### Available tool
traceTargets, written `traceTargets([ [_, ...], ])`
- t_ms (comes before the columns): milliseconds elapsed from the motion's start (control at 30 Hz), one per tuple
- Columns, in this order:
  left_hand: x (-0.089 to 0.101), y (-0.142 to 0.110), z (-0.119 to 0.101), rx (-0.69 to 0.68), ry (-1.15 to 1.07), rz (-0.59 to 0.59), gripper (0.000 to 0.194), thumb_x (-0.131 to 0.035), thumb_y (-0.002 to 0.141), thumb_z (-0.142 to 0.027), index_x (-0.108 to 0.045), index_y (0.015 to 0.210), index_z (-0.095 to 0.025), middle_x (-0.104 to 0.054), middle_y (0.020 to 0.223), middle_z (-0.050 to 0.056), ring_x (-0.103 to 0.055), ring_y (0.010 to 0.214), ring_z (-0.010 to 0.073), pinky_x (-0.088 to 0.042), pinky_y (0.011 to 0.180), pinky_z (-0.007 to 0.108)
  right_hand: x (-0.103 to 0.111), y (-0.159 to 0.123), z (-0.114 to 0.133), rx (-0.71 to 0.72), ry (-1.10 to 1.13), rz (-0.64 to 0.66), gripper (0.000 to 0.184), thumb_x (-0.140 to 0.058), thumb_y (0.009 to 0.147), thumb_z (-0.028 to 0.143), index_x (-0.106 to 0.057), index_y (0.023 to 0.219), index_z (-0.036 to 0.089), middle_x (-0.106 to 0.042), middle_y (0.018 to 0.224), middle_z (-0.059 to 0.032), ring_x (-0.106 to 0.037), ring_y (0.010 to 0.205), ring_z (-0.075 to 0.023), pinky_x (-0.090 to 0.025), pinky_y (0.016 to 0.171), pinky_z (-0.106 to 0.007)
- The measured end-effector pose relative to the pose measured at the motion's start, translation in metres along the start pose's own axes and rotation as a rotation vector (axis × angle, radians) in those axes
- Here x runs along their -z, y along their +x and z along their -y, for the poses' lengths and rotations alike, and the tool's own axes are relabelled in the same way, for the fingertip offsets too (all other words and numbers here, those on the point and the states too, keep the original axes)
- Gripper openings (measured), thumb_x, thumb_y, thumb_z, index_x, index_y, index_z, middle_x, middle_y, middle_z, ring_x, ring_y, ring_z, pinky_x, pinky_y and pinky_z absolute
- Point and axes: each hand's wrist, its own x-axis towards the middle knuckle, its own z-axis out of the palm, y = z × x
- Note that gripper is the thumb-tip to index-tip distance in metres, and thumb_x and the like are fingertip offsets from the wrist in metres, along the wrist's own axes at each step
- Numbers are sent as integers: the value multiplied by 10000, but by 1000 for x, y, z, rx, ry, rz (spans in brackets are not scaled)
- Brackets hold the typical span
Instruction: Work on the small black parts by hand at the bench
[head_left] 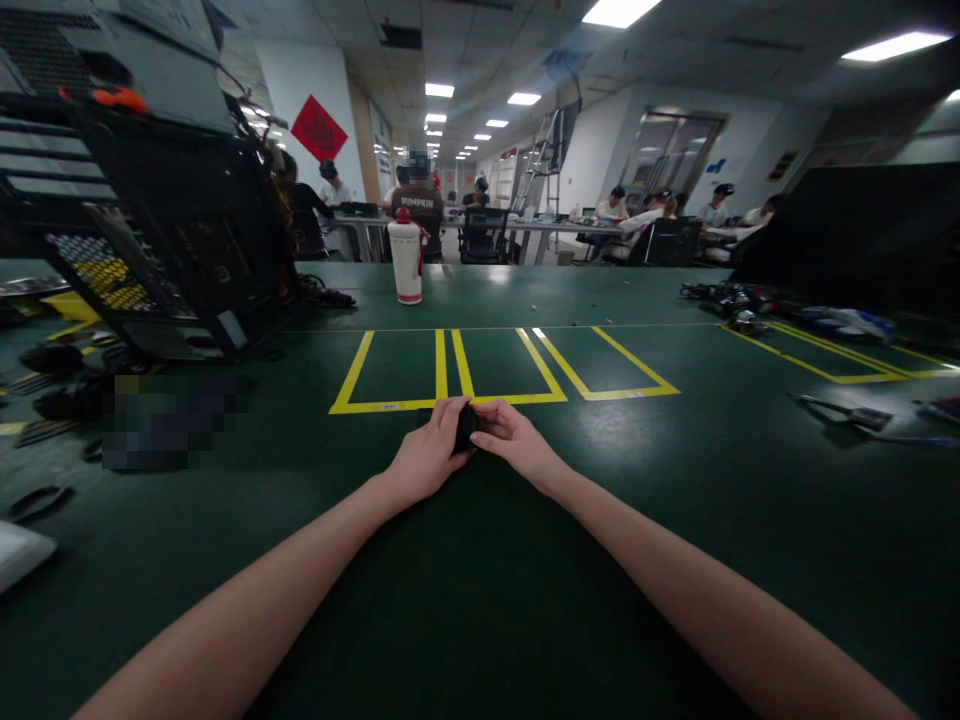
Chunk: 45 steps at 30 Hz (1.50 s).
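Both my hands meet around a small black object (466,428) low over the green table (480,580), just in front of the yellow tape outlines. My left hand (429,452) wraps over its left side and top, with the fingers curled round it. From the right, my right hand (516,442) pinches its edge between thumb and fingers. My fingers cover much of the object, and it is too dark to tell its kind.
Yellow tape (506,399) marks several frames on the table. Behind them stands a white bottle (407,262) with a red lid. An open computer case (172,240) is at left, cables (724,300) and tools (855,412) at right. People sit at far tables.
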Motion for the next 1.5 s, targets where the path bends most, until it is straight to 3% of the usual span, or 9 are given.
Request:
traceTargets([
  [233,3,-1,-2,6,-15,17,585,-489,765,-261,-120,1219,-251,-302,1261,79,-511,999,222,-488,729,348,-4,-3,7,11,-34,-59,213,-554,722,294,-519,917,216,-548,979,-18,-520,951,-147,-407,866,-342],
  [367,5,-1,-3,11,-16,22,600,-501,757,-249,-121,1221,-248,-296,1268,82,-518,985,222,-488,732,350,-3,0,6,-13,-71,-91,268,-556,721,311,-516,972,223,-548,1011,-27,-500,984,-158,-393,881,-355],
  [500,5,-1,-4,27,-24,33,597,-500,756,-234,-123,1219,-260,-293,1271,76,-516,995,221,-478,756,361,1,2,3,-71,-100,-59,320,-550,724,318,-518,1024,212,-541,1050,-44,-499,995,-174,-373,902,-389],
  [700,4,-1,-4,24,-19,25,577,-489,758,-233,-133,1211,-256,-292,1266,82,-525,974,218,-485,727,359,1,-1,4,-40,33,-2,348,-618,661,225,-503,989,221,-539,1057,-23,-519,997,-167,-405,885,-366],
  [867,2,-1,-2,1,-23,13,591,-497,755,-242,-126,1214,-252,-299,1261,77,-519,978,213,-487,726,346,-3,-1,4,-1,-22,-64,238,-566,715,280,-516,938,214,-561,997,-18,-527,964,-149,-408,876,-344],
  [1000,2,-1,-3,25,-6,19,609,-501,745,-226,-117,1216,-252,-301,1262,80,-512,994,226,-481,744,364,-3,2,1,-4,-59,-93,282,-573,708,291,-518,974,214,-561,1019,-30,-510,989,-154,-379,904,-357],
  [1267,2,-1,-4,42,-2,16,608,-504,742,-221,-127,1218,-255,-299,1266,80,-540,942,220,-491,703,345,-1,-1,2,-10,25,-13,327,-605,670,213,-504,981,223,-547,1031,-15,-522,998,-165,-416,884,-351],
  [1500,-1,-1,-1,31,-3,-11,627,-513,742,-240,-117,1228,-257,-284,1276,70,-527,952,207,-491,700,317,-4,-2,6,12,-53,-77,235,-550,724,287,-529,948,221,-549,1025,-21,-513,987,-155,-387,898,-356],
])
